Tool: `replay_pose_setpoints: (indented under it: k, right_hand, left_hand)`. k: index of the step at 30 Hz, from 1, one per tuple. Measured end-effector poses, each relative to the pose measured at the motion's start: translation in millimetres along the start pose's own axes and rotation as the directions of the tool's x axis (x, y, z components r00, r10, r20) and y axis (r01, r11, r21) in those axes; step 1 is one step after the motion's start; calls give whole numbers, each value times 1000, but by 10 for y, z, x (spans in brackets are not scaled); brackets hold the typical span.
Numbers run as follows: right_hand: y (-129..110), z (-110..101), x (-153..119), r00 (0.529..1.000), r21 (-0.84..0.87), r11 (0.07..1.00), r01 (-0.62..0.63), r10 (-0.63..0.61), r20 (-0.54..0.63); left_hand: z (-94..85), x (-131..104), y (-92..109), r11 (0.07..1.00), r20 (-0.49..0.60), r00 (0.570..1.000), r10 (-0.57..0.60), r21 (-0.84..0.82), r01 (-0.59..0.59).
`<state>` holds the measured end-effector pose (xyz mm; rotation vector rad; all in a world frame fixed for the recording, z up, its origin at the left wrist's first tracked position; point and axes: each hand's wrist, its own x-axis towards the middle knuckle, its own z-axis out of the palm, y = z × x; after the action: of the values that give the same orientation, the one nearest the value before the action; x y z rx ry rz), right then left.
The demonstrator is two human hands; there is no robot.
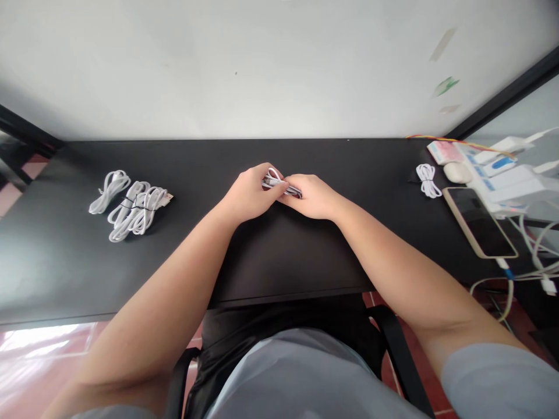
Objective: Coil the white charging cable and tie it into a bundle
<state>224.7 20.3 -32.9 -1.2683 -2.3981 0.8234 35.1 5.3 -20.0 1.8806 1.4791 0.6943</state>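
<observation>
Over the middle of the black table, my left hand and my right hand meet around a folded white cable. Both are closed on it, fingers and thumbs pinching the bundle from either side. A loop of the cable shows above my left thumb, and a darker strip of the bundle runs toward my right palm. My fingers cover much of it, so its ends cannot be made out.
Bundled white cables lie at the left, beside another bundle. At the right are a small tied cable, a phone, a white rounded case and a power strip with chargers. A wall rises behind the table.
</observation>
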Motion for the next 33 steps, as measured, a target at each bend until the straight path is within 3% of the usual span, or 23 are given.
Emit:
replay_pose_setpoints:
  k: [33]
  right_hand:
    - [3, 17, -7, 1000, -8, 1000, 21, -22, -15]
  left_hand:
    - [17, -6, -45, 998, 2, 1000, 10, 55, -10]
